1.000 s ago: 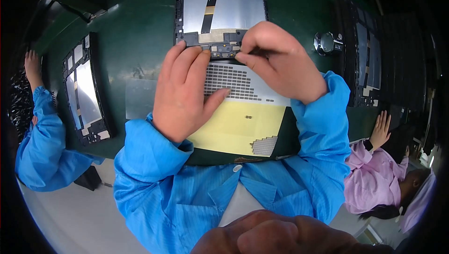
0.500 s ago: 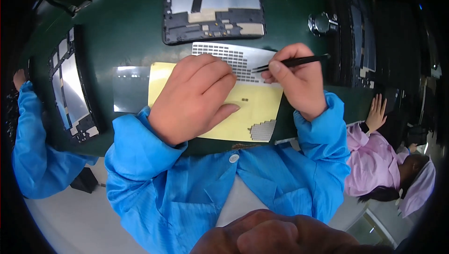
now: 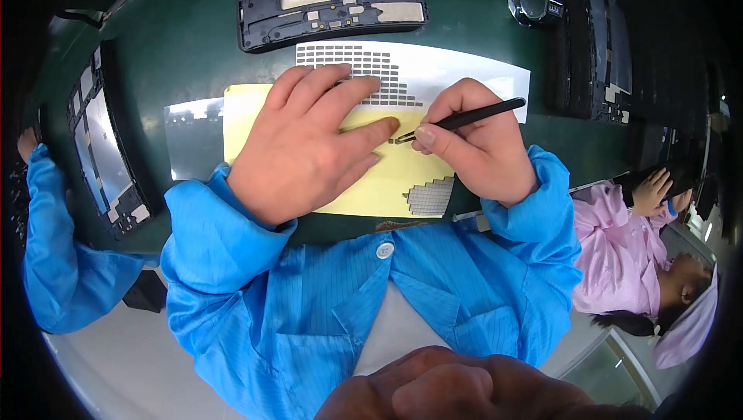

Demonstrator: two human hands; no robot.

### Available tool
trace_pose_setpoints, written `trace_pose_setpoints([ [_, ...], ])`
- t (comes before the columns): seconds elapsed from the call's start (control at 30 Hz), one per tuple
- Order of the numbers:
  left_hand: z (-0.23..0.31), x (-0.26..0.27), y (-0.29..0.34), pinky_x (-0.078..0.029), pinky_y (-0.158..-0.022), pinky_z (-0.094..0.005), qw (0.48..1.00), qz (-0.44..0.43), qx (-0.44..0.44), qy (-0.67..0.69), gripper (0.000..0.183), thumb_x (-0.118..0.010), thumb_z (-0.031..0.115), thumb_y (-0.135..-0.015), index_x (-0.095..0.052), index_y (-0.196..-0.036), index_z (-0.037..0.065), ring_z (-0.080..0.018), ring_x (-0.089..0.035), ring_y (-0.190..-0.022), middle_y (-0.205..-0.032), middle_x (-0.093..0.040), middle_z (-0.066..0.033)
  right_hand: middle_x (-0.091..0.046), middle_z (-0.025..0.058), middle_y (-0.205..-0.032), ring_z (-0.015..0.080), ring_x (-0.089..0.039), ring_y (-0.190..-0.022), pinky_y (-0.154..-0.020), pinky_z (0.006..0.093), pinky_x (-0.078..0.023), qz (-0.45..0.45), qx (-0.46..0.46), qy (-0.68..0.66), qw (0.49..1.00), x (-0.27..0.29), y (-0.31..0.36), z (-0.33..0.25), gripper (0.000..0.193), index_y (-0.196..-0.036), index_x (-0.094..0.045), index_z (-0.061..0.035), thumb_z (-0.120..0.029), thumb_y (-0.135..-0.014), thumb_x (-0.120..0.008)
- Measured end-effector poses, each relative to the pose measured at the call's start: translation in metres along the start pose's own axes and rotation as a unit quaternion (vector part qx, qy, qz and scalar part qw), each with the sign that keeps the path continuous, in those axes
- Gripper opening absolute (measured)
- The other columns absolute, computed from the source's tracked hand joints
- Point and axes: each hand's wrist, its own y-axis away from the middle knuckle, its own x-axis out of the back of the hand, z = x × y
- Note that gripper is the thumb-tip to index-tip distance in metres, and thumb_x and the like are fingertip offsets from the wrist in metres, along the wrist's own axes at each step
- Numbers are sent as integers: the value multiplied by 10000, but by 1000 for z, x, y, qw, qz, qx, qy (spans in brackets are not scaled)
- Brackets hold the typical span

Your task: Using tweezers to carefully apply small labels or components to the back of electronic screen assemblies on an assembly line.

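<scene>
My right hand is closed around black tweezers. Their tips meet a small dark piece at the yellow sheet; whether they grip it I cannot tell. My left hand lies with fingers spread over the yellow sheet and the lower part of a white sheet, its thumb close to the tweezer tips. Rows of small dark rectangular stickers cover part of the white sheet. At the yellow sheet's lower right corner sits a block of tightly packed grey pieces.
Ahead lies a tablet-like device frame with its inside showing. Similar frames stand at the left and right. A round metal object sits at the back right. Co-workers in blue and pink sit either side.
My right hand has brought the tweezers down from the white sheet to the small piece over the yellow sheet. My left fingers have spread. The whole view has shifted slightly.
</scene>
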Motion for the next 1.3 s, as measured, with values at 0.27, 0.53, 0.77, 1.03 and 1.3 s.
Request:
trace_pose_setpoints([
  [0.27, 1, 0, -5, -351, -970, -456, 1000, -8, 23, 9, 355, -702, 161, -674, -674, -1028, 164, -343, -442, -1137, -1216, -516, -115, -521, 32, -749, 85, -472, -664, -571, 231, -406, -24, 20, 19, 999, 4, -6, 3, 138, -857, -518, -21, -62, -819, -644],
  [0.53, -6, 3, -2, -355, -961, -464, 1000, 23, 6, 18, 351, -697, 173, -675, -664, -1023, 145, -357, -441, -1146, -1235, -513, -112, -589, 85, -806, 161, -644, -739, -651, 248, -526, 9, -26, -149, 989, 5, -8, -5, 145, -889, -470, 2, 19, -834, -603],
  [0.77, -23, 28, 20, -414, -879, -436, 988, 149, 42, 10, 216, -685, 152, -723, -634, -899, 37, -296, -537, -1017, -1066, -579, -144, -590, 103, -794, 176, -645, -703, -600, 266, -535, 41, 168, -168, 971, -27, -79, -64, 142, -898, -477, 11, 27, -825, -597],
  [1.03, -58, 21, 10, -476, -762, -392, 906, 323, 234, 143, 232, -672, 55, -741, -606, -936, -51, -361, -570, -871, -966, -603, -181, -589, 108, -762, 154, -638, -697, -595, 254, -529, 38, 112, -78, 990, -54, -158, -64, 141, -888, -474, 10, -27, -842, -603],
  [1.3, -59, 24, 8, -464, -738, -399, 918, 292, 232, 135, 222, -659, 54, -736, -603, -926, -47, -361, -563, -835, -937, -602, -172, -574, 91, -715, 142, -604, -673, -588, 260, -481, 26, 150, -27, 988, -57, -159, -60, 136, -852, -488, 19, -35, -824, -610],
])
